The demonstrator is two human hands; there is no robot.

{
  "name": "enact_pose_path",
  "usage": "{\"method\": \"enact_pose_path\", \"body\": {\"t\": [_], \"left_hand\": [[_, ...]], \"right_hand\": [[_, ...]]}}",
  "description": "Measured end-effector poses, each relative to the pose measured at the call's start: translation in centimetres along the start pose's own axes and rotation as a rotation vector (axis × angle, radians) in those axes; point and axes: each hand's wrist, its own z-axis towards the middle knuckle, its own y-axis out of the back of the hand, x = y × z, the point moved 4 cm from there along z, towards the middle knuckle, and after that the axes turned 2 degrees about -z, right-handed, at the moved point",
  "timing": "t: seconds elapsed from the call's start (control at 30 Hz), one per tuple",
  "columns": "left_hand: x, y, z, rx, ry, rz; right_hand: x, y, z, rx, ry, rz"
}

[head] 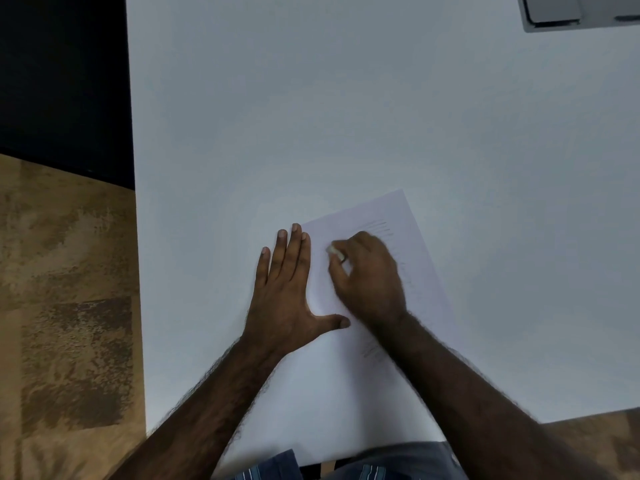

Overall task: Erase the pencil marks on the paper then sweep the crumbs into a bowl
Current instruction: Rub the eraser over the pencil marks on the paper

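On the white table (311, 116), our left hand (284, 289) presses flat, fingers straight and nearly together, along the paper (398, 237) edge. Right hand (369, 275) pinches the eraser (333, 250) over pencil marks (379, 226). Sheet looks thin, likely to crumple: keep it pinned beside the rubbing.

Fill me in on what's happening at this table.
A person is erasing pencil marks on a sheet of paper that lies on a white table. The left hand lies flat with straight fingers at the sheet's left edge, holding it down. The right hand pinches a small white eraser and has it on the paper. Faint pencil strokes show beyond the right hand, so erasing isn't finished. No bowl is in view.
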Motion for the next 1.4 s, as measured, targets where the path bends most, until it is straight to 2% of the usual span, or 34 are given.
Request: {"method": "enact_pose_path", "body": {"t": [0.07, 0.13, 0.3, 0.33, 0.47, 0.5, 0.6, 0.67, 0.83, 0.9, 1.0, 1.07, 1.2, 1.23, 1.33, 1.4], "left_hand": [[0.1, 0.0, 0.0, 0.002, 0.010, -0.004], [0.1, 0.1, 0.0, 0.002, 0.019, -0.012], [-0.1, 0.3, -0.1, -0.028, 0.011, -0.008], [0.0, 0.3, -0.1, -0.017, 0.016, -0.004], [0.1, 0.1, 0.0, -0.002, 0.026, -0.002], [0.0, 0.2, 0.0, -0.002, 0.025, -0.002], [-0.1, 0.3, 0.0, -0.031, 0.009, 0.011], [-0.1, 0.3, -0.1, -0.039, 0.005, 0.005], [0.1, 0.2, 0.0, -0.007, 0.017, 0.001], [0.0, 0.2, 0.0, -0.011, 0.016, 0.009], [0.0, 0.2, -0.1, -0.037, 0.006, 0.011], [0.1, 0.1, 0.0, -0.016, 0.011, 0.012], [0.3, 0.0, 0.0, -0.003, 0.020, 0.011], [0.2, 0.0, 0.0, -0.002, 0.019, 0.016], [0.1, 0.1, 0.0, -0.026, 0.004, 0.022], [0.1, 0.1, 0.0, -0.018, 0.008, 0.020]], "right_hand": [[-1.7, 1.2, 0.9, -0.109, -0.142, -0.017], [-2.0, 1.3, 1.0, -0.154, -0.203, -0.015], [1.5, -1.1, -1.0, 0.046, 0.082, -0.006], [1.1, -0.9, -0.6, 0.036, 0.073, -0.007], [-1.4, 1.0, 1.2, -0.152, -0.158, -0.012], [-1.2, 0.9, 1.1, -0.157, -0.155, -0.003], [1.7, -0.8, -0.6, 0.001, 0.021, 0.019], [1.9, -0.9, -1.0, 0.049, 0.086, 0.000], [-1.4, 1.2, 1.7, -0.168, -0.162, -0.021], [-0.3, 0.5, 1.2, -0.125, -0.093, 0.001], [2.0, -1.3, -0.8, 0.067, 0.086, 0.001], [1.1, -0.8, 0.0, 0.048, 0.052, -0.014], [-1.0, 1.0, 1.7, -0.152, -0.182, -0.030], [-0.5, 0.8, 1.5, -0.154, -0.183, -0.023], [1.9, -1.0, -0.4, 0.002, -0.038, 0.015], [1.8, -0.9, -0.4, 0.040, 0.001, 0.006]]}}
